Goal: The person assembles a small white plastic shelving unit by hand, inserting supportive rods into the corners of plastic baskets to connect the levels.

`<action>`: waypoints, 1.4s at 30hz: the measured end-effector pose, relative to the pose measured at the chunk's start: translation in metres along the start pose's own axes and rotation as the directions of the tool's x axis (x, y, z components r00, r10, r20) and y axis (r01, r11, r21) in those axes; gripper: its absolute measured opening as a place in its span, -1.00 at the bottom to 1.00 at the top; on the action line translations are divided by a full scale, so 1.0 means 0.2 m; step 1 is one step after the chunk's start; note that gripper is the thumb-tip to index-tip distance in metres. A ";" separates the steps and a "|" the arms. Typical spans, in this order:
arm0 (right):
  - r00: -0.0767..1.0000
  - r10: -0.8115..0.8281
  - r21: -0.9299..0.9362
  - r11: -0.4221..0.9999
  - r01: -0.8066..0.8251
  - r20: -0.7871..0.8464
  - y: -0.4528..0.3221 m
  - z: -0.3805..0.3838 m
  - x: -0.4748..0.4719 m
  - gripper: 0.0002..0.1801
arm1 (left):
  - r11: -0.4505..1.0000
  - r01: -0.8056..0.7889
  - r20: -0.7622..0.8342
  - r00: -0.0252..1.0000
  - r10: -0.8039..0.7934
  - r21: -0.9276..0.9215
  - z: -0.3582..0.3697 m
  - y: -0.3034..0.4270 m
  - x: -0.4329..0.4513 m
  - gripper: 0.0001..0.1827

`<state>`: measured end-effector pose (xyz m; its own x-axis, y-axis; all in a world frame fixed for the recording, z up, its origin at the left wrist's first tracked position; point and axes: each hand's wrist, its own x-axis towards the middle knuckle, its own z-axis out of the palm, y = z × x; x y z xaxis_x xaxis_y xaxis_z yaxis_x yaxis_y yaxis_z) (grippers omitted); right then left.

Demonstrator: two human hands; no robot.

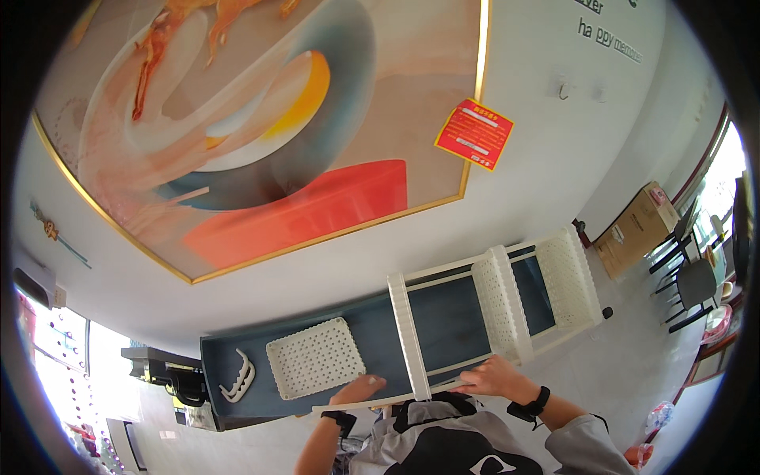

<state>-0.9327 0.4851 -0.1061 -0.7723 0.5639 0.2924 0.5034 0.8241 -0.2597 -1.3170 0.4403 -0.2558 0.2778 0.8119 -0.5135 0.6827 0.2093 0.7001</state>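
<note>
A partly assembled white plastic rolling rack point(499, 303) lies on its side on a dark blue-grey table point(374, 332), its far right end reaching past the table. My right hand point(496, 377) is closed around its near side pole point(442, 386), right of the end shelf point(409, 338). Further left, my left hand point(359, 389) lies by the near right corner of a loose perforated white shelf tray point(314, 359). The pole's free end crosses over my left wrist; whether those fingers grip anything is unclear. At the table's left end rests a curved white hooked piece point(239, 377).
A large gold-framed picture point(285, 148) hangs on the wall beyond the table, with a red card point(475, 133) at its corner. Black equipment point(187, 383) stands by the left table edge. Rightward are a cardboard box point(635, 228) and dark chairs point(696, 284).
</note>
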 end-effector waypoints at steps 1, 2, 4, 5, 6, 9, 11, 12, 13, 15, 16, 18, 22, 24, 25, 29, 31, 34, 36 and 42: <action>1.000 0.006 0.012 1.000 -0.006 -0.019 0.01 0.04 -0.03 -0.37 | 1.000 0.006 0.004 1.000 -0.006 -0.010 -0.04 0.01 -0.04 -0.47; 0.999 0.012 0.025 1.000 -0.011 -0.037 0.01 0.07 -0.05 -0.38 | 0.997 0.055 -0.089 0.995 -0.049 0.059 -0.08 0.02 -0.06 -0.51; 0.999 0.045 0.019 0.999 -0.044 -0.013 -0.01 0.11 -0.07 -0.38 | 0.986 0.123 -0.186 0.977 -0.100 0.115 -0.18 0.11 -0.16 -0.54; 0.996 0.085 0.000 0.996 -0.085 0.000 -0.02 0.13 -0.08 -0.38 | 0.963 0.133 -0.238 0.968 -0.076 0.235 -0.22 0.16 -0.21 -0.61; 0.998 0.060 -0.037 0.998 -0.060 -0.004 -0.02 0.17 -0.10 -0.38 | 0.924 0.150 -0.289 0.956 -0.046 0.352 -0.26 0.18 -0.25 -0.67; 0.997 0.062 -0.069 0.996 -0.064 -0.035 -0.01 0.10 -0.02 -0.37 | 0.951 0.097 -0.424 0.905 0.038 0.293 -0.32 0.16 -0.29 -0.76; 0.996 0.090 -0.047 0.995 -0.090 -0.011 -0.01 0.07 -0.03 -0.37 | 0.941 0.087 -0.441 0.895 0.071 0.327 -0.32 -0.02 -0.20 -0.78; 0.993 0.115 -0.061 0.992 -0.114 0.006 -0.03 0.06 -0.04 -0.36 | 0.900 0.053 -0.503 0.843 0.192 0.433 -0.33 -0.10 -0.18 -0.78; 0.990 0.140 -0.075 0.988 -0.138 0.023 -0.04 0.07 -0.03 -0.36 | 0.843 0.033 -0.544 0.777 0.316 0.537 -0.32 -0.18 -0.17 -0.76; 0.995 0.095 -0.103 0.990 -0.097 -0.023 -0.03 0.09 0.00 -0.36 | 0.827 0.056 -0.523 0.798 0.300 0.559 -0.38 -0.22 -0.13 -0.69; 0.993 0.116 -0.119 0.986 -0.115 0.002 -0.03 0.09 -0.01 -0.36 | 0.803 0.039 -0.521 0.780 0.348 0.595 -0.39 -0.25 -0.10 -0.66; 0.988 0.150 -0.146 0.979 -0.144 0.031 -0.04 0.10 -0.02 -0.36 | 0.759 -0.005 -0.514 0.733 0.446 0.651 -0.40 -0.30 -0.04 -0.60; 0.988 0.153 -0.130 0.980 -0.151 0.013 -0.07 0.14 -0.05 -0.38 | 0.722 -0.043 -0.476 0.725 0.498 0.690 -0.42 -0.34 0.00 -0.61; 0.983 0.183 -0.119 0.976 -0.180 0.009 -0.11 0.13 -0.05 -0.38 | 0.809 0.005 -0.487 0.801 0.348 0.587 -0.42 -0.34 -0.02 -0.56; 0.981 0.194 -0.119 0.974 -0.192 0.008 -0.13 0.13 -0.05 -0.38 | 0.806 -0.003 -0.477 0.805 0.353 0.591 -0.43 -0.34 -0.04 -0.56; 0.968 0.250 -0.130 0.961 -0.246 0.019 -0.14 0.10 -0.05 -0.41 | 0.891 -0.024 -0.588 0.743 0.320 0.454 -0.46 -0.43 -0.14 -0.54; 0.963 0.268 -0.117 0.958 -0.264 0.027 -0.11 0.09 -0.04 -0.42 | 0.967 0.015 -0.744 0.642 0.185 0.254 -0.51 -0.49 -0.19 -0.58; 0.946 0.295 -0.087 0.955 -0.285 0.138 -0.10 0.07 0.03 -0.48 | 0.957 -0.139 -0.888 0.427 -0.174 -0.255 -0.62 -0.48 -0.39 -0.66; 0.940 0.296 -0.077 0.955 -0.287 0.171 -0.09 0.13 -0.02 -0.52 | 0.987 -0.136 -0.902 0.432 -0.019 -0.087 -0.72 -0.15 -0.58 -0.68; 0.913 0.279 0.130 0.936 -0.328 0.299 -0.20 0.20 -0.01 -0.85 | 0.797 -0.388 -0.360 0.740 0.569 0.463 -0.32 0.61 -0.53 -0.62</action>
<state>-0.9673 0.4483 -0.1330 -0.6803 0.7285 -0.0804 0.6740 0.5789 -0.4589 -1.3063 0.4143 -0.0843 0.3505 0.9156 0.1969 0.7493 -0.4002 0.5276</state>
